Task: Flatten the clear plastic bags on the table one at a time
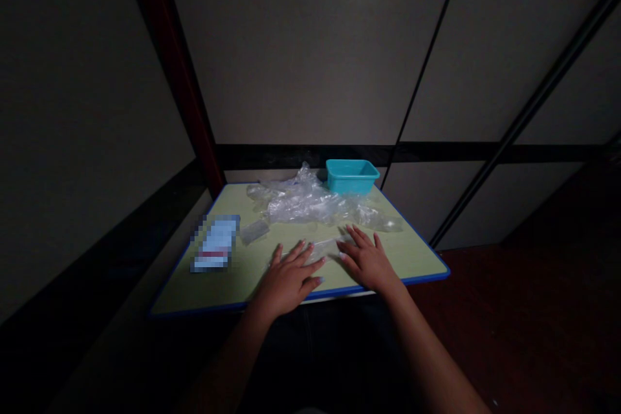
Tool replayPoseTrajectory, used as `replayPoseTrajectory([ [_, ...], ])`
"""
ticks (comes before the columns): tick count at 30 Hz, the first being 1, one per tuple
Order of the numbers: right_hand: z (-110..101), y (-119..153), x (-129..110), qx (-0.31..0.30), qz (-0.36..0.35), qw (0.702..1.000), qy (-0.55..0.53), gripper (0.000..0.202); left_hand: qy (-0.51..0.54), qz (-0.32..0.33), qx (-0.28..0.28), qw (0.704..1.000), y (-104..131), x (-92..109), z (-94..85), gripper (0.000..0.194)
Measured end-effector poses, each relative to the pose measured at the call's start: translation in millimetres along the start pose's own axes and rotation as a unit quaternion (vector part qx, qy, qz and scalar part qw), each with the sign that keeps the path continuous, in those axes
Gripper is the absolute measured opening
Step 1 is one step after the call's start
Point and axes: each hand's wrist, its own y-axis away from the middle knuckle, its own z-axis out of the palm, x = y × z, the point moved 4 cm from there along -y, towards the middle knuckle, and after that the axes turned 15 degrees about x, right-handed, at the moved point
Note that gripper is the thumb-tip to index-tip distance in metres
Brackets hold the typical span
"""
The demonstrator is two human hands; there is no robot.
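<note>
My left hand [290,280] lies with fingers spread on a clear plastic bag [326,249] near the front of the table. On the bag's right side rests my right hand [369,262], its fingers also apart. The bag looks flat and thin, and my hands cover parts of it. Just beyond it spreads a crumpled heap of clear plastic bags [310,204]. A small folded piece of clear plastic [255,231] sits to the left, past my left fingertips.
A turquoise plastic basket [352,176] stands at the table's back right. A blurred-out flat object, perhaps a phone [217,244], lies at the left edge. The pale table [204,291] has a blue rim, and panelled doors [310,45] rise close behind it.
</note>
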Motion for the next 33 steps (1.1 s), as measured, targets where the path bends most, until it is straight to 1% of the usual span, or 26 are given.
replayPoseTrajectory([
  [2, -1.0, -0.1, -3.1, -0.004, -0.009, 1.000, -0.004, 0.041, -0.001, 0.001, 0.002, 1.000, 0.4, 0.7, -0.7, 0.044],
  [6, -4.9, -2.3, -16.2, 0.001, -0.049, 0.998, -0.028, 0.045, -0.005, 0.010, 0.015, 1.000, 1.0, 2.3, -3.0, 0.042],
  [10, -2.4, -7.9, -22.7, -0.007, -0.072, 0.997, -0.040, 0.047, -0.007, 0.008, 0.014, 1.000, 1.1, 1.5, -2.6, 0.042],
  [15, 7.0, -12.5, -11.3, -0.024, -0.035, 0.999, -0.030, 0.046, -0.002, 0.006, 0.014, 1.000, 1.2, 0.6, -1.2, 0.044],
  [18, 10.2, -11.6, -5.3, -0.018, -0.023, 0.999, -0.018, 0.047, -0.001, 0.004, 0.021, 1.000, 1.8, 0.4, -0.6, 0.044],
  [25, 11.2, -10.1, -3.2, -0.009, -0.019, 1.000, -0.011, 0.047, 0.002, 0.005, 0.023, 1.000, 2.5, 0.8, -1.1, 0.045],
  [33, 11.4, -10.0, 1.1, 0.002, 0.020, 1.000, -0.009, 0.045, 0.007, -0.002, 0.010, 1.000, 1.7, 0.5, -1.4, 0.045],
])
